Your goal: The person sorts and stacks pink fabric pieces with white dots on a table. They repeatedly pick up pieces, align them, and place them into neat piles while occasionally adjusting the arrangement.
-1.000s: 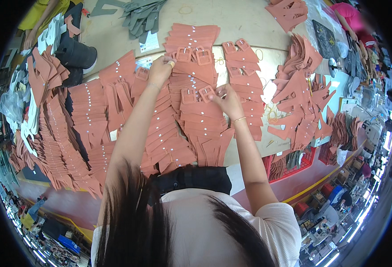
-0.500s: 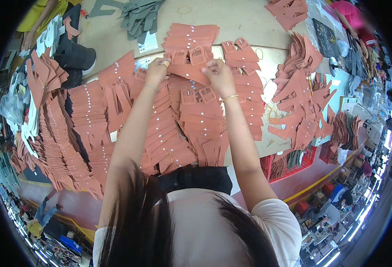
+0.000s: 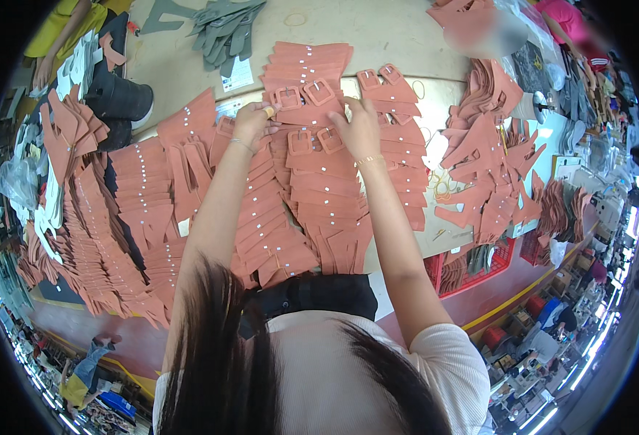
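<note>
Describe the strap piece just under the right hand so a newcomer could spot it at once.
Start at the long worktable covered in terracotta cut pieces and find the central stack of buckled straps directly ahead of the person. The two hands rest on it, and the strap with the square buckle lies beside the right hand. Unlike the plain flat pieces to the left, it has a raised square frame.

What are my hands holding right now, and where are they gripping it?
Neither hand clearly holds anything. The left hand and right hand rest on the stack of terracotta buckled straps, fingertips near the buckles; a real grip cannot be told.
</note>
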Available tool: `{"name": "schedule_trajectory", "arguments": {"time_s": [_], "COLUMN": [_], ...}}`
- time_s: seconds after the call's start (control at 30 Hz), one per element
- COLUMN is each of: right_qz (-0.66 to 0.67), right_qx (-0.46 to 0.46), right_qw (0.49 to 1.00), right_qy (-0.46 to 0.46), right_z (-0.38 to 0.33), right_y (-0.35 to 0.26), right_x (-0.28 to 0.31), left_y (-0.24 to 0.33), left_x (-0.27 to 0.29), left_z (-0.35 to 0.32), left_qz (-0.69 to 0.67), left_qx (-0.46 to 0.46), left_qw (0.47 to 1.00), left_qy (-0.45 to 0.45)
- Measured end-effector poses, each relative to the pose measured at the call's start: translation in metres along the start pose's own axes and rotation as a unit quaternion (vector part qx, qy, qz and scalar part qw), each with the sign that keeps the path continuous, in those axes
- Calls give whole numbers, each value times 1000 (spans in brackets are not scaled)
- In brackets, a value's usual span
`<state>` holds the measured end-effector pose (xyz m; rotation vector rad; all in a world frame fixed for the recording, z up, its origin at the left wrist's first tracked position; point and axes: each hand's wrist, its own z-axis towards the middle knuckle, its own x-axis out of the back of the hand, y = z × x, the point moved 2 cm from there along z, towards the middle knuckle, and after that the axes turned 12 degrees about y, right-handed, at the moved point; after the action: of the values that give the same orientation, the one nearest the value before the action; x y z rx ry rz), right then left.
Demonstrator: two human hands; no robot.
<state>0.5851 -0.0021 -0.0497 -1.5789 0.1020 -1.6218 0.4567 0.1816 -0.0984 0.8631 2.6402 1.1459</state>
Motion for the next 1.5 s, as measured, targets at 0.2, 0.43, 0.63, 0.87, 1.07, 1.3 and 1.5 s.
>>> {"name": "schedule_trajectory", "arguments": {"time_s": [0.2,0.43,0.63,0.87,1.07,1.3,1.5], "right_qz": [29,-17,-3,44,54,68,71], "right_qx": [-68,-51,-27,28,-26,4,129], "right_qw": [994,990,992,990,989,997,988], "right_qy": [-82,-128,-121,-135,-134,-31,56], "right_z": [29,44,45,70,65,-20,-19], "right_y": [-19,-17,-9,-21,-26,-9,-19], "right_x": [-15,-22,-34,-34,6,29,28], "left_y": [1,1,2,7,25,-15,-22], "left_x": [8,5,2,7,9,5,8], "left_z": [-3,-6,-1,2,-19,-53,-46], "left_qz": [-62,26,49,-56,-67,53,60], "left_qx": [30,1,1,30,24,-12,-11], "left_qw": [997,1000,999,997,994,993,996], "left_qy": [-16,6,16,-34,-83,-102,-70]}}
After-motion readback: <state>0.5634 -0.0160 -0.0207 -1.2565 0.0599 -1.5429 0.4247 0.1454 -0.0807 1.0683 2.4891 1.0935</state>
